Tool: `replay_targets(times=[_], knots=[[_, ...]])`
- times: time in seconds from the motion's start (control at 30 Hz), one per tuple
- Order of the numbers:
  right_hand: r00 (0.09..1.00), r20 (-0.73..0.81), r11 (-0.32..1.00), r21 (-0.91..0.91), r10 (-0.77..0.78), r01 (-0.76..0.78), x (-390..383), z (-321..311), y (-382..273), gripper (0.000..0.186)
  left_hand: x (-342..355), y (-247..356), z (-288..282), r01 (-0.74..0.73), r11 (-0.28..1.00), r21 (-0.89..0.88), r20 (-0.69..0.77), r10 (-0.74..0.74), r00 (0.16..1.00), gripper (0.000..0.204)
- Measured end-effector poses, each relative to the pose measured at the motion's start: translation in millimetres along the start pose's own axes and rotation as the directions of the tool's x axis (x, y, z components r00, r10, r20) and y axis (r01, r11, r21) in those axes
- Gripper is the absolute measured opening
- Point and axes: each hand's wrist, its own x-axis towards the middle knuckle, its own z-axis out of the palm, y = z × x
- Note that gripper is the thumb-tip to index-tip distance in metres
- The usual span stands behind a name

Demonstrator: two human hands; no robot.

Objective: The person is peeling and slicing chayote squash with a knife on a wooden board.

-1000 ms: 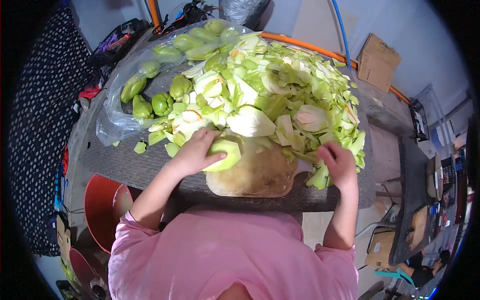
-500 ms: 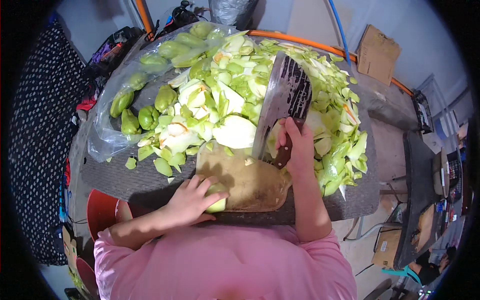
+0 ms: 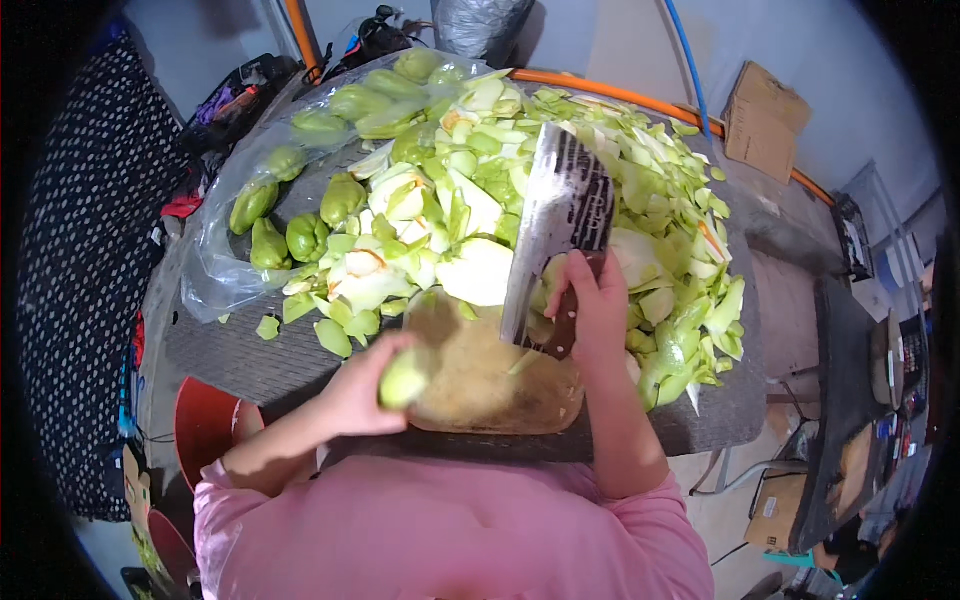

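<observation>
Left hand (image 3: 358,392) gripping a pale green vegetable (image 3: 403,377), slightly blurred, by the left side of a tan board (image 3: 490,400) at the near edge of the surface (image 3: 265,362). Right hand (image 3: 597,310) closed round the handle of a cleaver (image 3: 558,205), blade toward the far edge. Green peelings (image 3: 660,190) cover the surface's right side.

The left hand (image 3: 358,396) and the pale green vegetable (image 3: 405,378) in it are blurred. The right hand (image 3: 592,305) hides some of the handle (image 3: 563,325) of the knife (image 3: 552,240), and the blade (image 3: 548,205) blocks part of the peels (image 3: 680,220), which cover much of the desk (image 3: 235,350). The top edge cuts off the silver bag (image 3: 480,25); the bottom, the pink shirt (image 3: 450,525).
</observation>
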Motion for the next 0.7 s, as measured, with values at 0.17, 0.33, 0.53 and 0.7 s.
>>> replay_targets(times=[0.17,0.33,0.53,0.7], knots=[[0.979,0.119,0.974,0.136,0.167,-0.183,1,-1,4,0.015,50,-30,-2,0.034,0.25,-0.968,0.01,-0.097,0.995,0.064],[0.927,0.204,0.948,-0.009,0.313,-0.318,-3,0,2,0.013,81,-21,3,-0.095,0.215,-0.972,-0.124,-0.128,0.984,0.059],[0.924,0.272,0.952,-0.219,0.269,-0.213,-17,11,-9,0.015,72,-30,5,-0.149,0.464,-0.873,-0.203,-0.068,0.977,0.064],[0.906,0.346,0.917,-0.385,0.245,-0.101,-27,13,-10,0.02,66,-32,-3,-0.192,0.6,-0.776,-0.23,0.015,0.973,0.062]])
